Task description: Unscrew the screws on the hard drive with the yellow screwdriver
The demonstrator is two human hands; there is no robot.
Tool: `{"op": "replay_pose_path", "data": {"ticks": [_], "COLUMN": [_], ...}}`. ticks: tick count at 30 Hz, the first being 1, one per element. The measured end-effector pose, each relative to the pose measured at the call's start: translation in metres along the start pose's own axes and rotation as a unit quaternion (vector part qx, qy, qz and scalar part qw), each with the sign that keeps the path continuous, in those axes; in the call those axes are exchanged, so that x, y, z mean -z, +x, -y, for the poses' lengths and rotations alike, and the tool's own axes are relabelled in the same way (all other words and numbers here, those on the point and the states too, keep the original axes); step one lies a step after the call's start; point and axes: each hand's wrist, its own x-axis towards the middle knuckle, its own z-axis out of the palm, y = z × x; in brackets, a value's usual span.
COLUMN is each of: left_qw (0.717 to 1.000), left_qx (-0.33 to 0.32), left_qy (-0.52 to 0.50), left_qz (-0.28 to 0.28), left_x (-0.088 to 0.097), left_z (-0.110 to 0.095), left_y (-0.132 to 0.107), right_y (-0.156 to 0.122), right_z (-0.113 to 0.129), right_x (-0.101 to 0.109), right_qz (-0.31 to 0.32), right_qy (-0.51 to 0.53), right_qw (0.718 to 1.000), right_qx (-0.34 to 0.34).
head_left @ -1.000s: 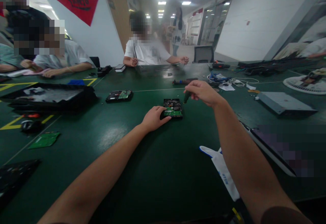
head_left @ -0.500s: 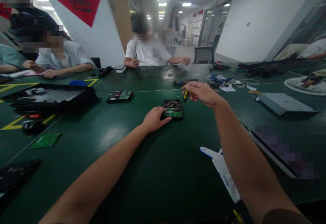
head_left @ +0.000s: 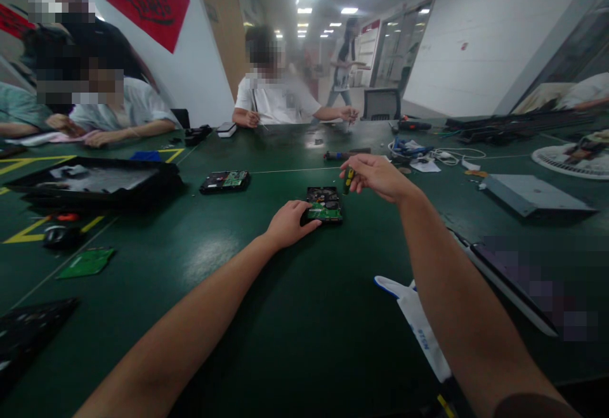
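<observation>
A hard drive (head_left: 324,197) lies flat on the green table, its green circuit board facing up. My left hand (head_left: 290,222) grips its near left corner, with the thumb along the front edge and the fingers on the left side. Just right of the drive, my right hand (head_left: 375,176) pinches a short yellow-and-black screwdriver (head_left: 349,179), its handle upright and tilted a little. The screwdriver's tip is too small to make out. Further left on the table rests a second hard drive (head_left: 225,181).
To the left are a black tray-like casing (head_left: 95,183), a green circuit board (head_left: 86,262) and a black mouse (head_left: 61,236). A white glove (head_left: 421,323) lies under my right forearm. Right of it sit a flat grey metal box (head_left: 537,195) and cables (head_left: 409,148). People sit across the table.
Both my hands, the drive and the screwdriver stay nearly in place. In the background, a walking person has moved right, and a standing person at the far left has shifted right.
</observation>
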Motion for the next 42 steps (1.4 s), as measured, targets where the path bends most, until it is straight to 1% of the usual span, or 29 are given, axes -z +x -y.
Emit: {"op": "replay_pose_path", "data": {"ticks": [2,4,8,10,12,17,20,22,24,26,28,30,33,37,40,42], "left_qw": [1.000,1.000,1.000,1.000,1.000,1.000,1.000,1.000,1.000,1.000,1.000,1.000,1.000,1.000,1.000,1.000], "left_qx": [-0.001,-0.002,0.000,0.002,0.002,0.000,0.001,-0.002,-0.003,0.000,0.003,0.004,0.003,0.004,0.004,0.001], "left_qy": [-0.001,-0.003,-0.001,-0.001,-0.001,-0.004,-0.004,-0.003,-0.001,0.000,0.002,0.002,0.001,-0.003,-0.005,-0.005], "left_qz": [0.000,-0.001,-0.002,0.000,0.001,-0.001,-0.002,-0.002,-0.002,0.000,0.002,0.003,0.003,0.002,0.001,-0.001], "left_x": [0.0004,0.0007,0.0004,0.0002,0.0001,0.0004,0.0007,0.0009,0.0010,0.0012,0.0013,0.0014,0.0013,0.0012,0.0014,0.0015], "left_z": [-0.0002,-0.0004,-0.0001,0.0002,0.0006,0.0000,-0.0010,-0.0014,-0.0015,-0.0013,-0.0011,-0.0010,-0.0010,-0.0012,-0.0015,-0.0017], "left_y": [0.0001,0.0001,0.0000,0.0000,0.0000,-0.0002,-0.0001,0.0001,0.0003,0.0002,-0.0001,-0.0005,-0.0007,-0.0003,0.0000,0.0000], "right_y": [-0.0006,-0.0018,-0.0031,-0.0026,-0.0017,0.0002,-0.0002,-0.0006,-0.0009,-0.0007,-0.0005,-0.0006,-0.0011,-0.0009,-0.0006,-0.0005], "right_z": [0.0008,0.0033,0.0082,0.0084,0.0071,0.0009,-0.0005,0.0008,0.0033,0.0056,0.0071,0.0075,0.0066,0.0035,0.0025,0.0029], "right_x": [0.0003,0.0004,-0.0004,-0.0010,-0.0013,-0.0006,-0.0003,0.0003,0.0011,0.0016,0.0014,0.0006,-0.0008,-0.0015,-0.0011,-0.0005], "right_qz": [0.012,0.015,-0.019,-0.041,-0.050,-0.017,0.002,0.004,-0.007,-0.034,-0.063,-0.072,-0.054,-0.025,-0.014,-0.010], "right_qy": [0.006,-0.018,-0.074,-0.077,-0.063,-0.027,0.004,-0.002,-0.035,-0.066,-0.085,-0.088,-0.065,-0.033,-0.004,-0.008], "right_qw": [1.000,1.000,0.997,0.996,0.997,0.999,1.000,1.000,0.999,0.997,0.994,0.993,0.996,0.999,1.000,1.000], "right_qx": [-0.005,0.001,0.012,0.002,-0.007,0.014,0.011,0.015,0.022,0.024,0.019,0.012,0.011,0.028,0.022,0.021]}}
